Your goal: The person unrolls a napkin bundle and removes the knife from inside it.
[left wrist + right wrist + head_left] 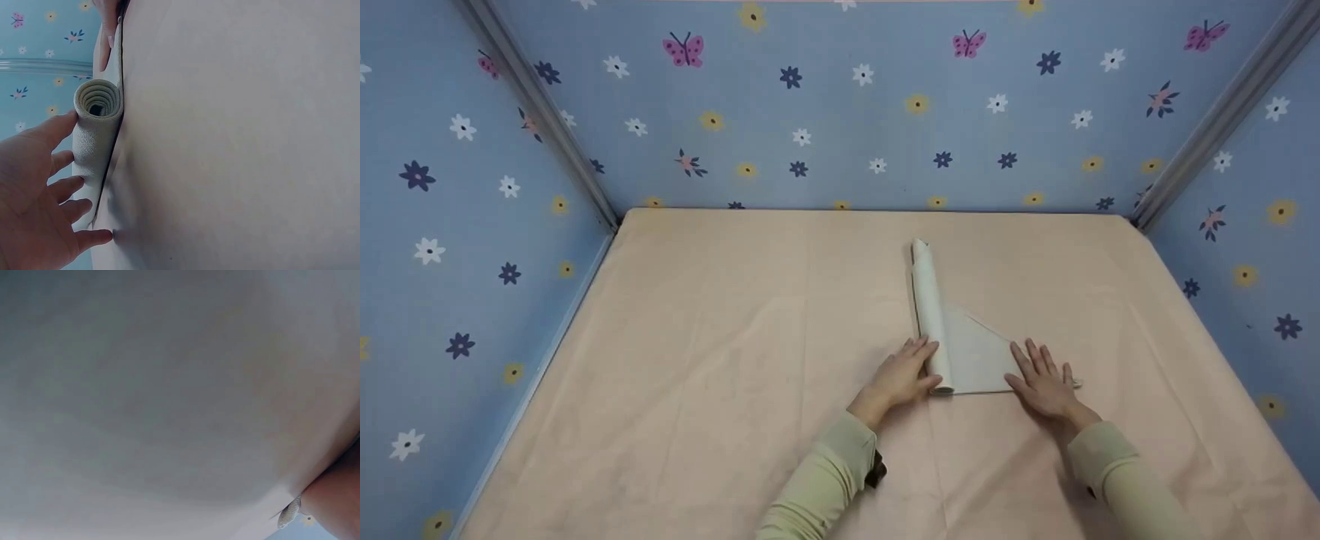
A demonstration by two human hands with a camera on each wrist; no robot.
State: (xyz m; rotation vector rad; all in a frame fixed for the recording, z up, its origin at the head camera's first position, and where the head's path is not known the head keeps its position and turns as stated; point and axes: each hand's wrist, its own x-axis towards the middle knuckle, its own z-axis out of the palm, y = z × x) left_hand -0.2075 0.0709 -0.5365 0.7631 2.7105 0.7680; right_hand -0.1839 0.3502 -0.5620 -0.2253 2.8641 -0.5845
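Note:
A pale grey-green fabric piece lies partly rolled up. Its tight roll (930,307) runs lengthwise, and a flat tapering flap (979,354) extends to the right. My left hand (900,373) rests on the near end of the roll, thumb and fingers spread. The left wrist view shows the coiled layers at the end of the roll (90,140), with my left hand (39,191) against its side. My right hand (1044,382) lies on the flap's right end, fingers extended. A small light tip (1078,383) shows beside that hand. In the right wrist view, only part of my right hand (332,500) appears.
A peach cloth (697,322) with creases covers the table. Blue flower-patterned panels (840,105) stand behind and at both sides, with grey posts (547,112) at the corners. Blurred cloth fills most of the right wrist view.

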